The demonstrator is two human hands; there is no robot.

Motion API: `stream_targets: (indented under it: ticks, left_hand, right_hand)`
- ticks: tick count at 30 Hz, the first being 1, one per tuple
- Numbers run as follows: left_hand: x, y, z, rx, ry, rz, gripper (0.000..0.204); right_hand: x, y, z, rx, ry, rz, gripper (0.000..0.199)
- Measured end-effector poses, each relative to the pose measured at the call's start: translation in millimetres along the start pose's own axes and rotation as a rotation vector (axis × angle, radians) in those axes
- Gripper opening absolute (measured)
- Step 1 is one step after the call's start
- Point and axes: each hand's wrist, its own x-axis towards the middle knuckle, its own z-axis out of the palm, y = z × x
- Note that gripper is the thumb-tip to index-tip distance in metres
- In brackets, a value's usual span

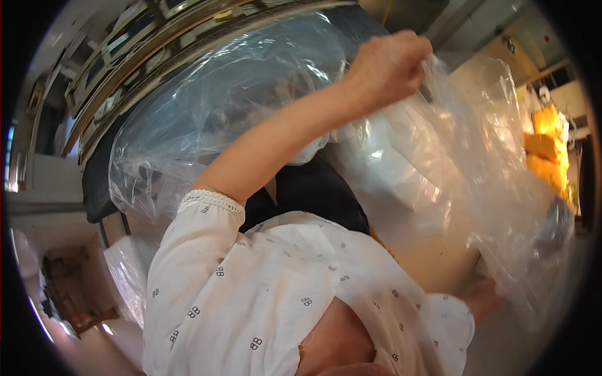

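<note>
A large clear plastic bag (251,106) billows across the upper half of the view. My left hand (387,66) is raised high, its fist closed on the bag's crumpled edge, and the bare forearm runs down to a white patterned sleeve (207,207). My right hand (486,299) is low at the right, blurred and half hidden behind the bag's lower folds (501,207). It touches the plastic, but its grip is unclear. My white blouse (276,294) fills the lower middle.
A dark padded piece (313,188) lies under the bag. Curved metal rails (144,56) run along the upper left. Yellow things (547,147) stand at the far right beside a tan surface (433,257). More clear plastic (125,276) sits at the lower left.
</note>
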Motion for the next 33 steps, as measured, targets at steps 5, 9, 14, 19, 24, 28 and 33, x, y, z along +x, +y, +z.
stream_targets:
  ticks: [5, 9, 14, 19, 24, 28, 33]
  left_hand:
    - [10.5, -20.1, -29.8, 0.019, 0.047, 0.068, 0.019]
    - [25.4, -12.5, -48.6, 0.141, -0.136, -0.144, 0.021]
    - [23.1, -21.9, -33.6, 0.132, -0.127, -0.133, 0.020]
    - [33.9, 1.2, -16.9, -0.122, -0.278, -0.058, 0.014]
    - [22.8, -52.6, -18.2, 0.173, -0.154, 0.029, 0.005]
    - [3.2, -109.2, -13.4, 0.438, -0.284, -0.141, 0.009]
    - [-12.6, -136.6, -7.8, -0.108, -0.442, -0.517, 0.011]
  right_hand:
    - [-4.0, 29.9, 57.5, -0.450, 0.109, -0.327, 0.047]
    - [93.5, 108.7, 56.0, -0.952, 0.061, -0.757, 0.052]
    - [52.8, 115.2, 134.7, -0.327, -0.328, -0.388, 0.027]
    - [-3.8, 77.5, 222.0, -0.327, -0.287, -0.755, 0.020]
    - [18.4, 68.1, 177.8, -0.513, -0.558, -0.394, 0.028]
    - [34.8, 58.6, 132.2, -0.435, -0.240, -0.641, 0.015]
    - [42.2, 37.7, 87.0, -0.591, -0.077, -0.615, 0.014]
